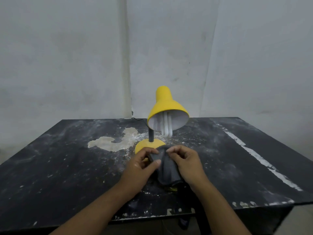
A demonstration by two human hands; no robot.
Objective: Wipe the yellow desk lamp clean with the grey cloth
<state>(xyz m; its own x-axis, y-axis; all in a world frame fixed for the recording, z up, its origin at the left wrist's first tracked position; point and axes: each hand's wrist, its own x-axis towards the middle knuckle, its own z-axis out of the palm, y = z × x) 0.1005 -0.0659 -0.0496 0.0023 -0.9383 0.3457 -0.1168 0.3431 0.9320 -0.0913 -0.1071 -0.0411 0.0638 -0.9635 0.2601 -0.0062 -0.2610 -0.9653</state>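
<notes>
Both the left hand [140, 165] and right hand [186, 161] pinch the grey cloth [166, 170], and the base [145, 145] of the yellow lamp [166, 106] lies just beyond, nearer the left hand.

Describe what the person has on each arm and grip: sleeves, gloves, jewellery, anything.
The left grip and right grip are bare hands, with no gloves or rings visible. The left forearm and right forearm are bare too, with no sleeve, watch or bracelet in view.
</notes>
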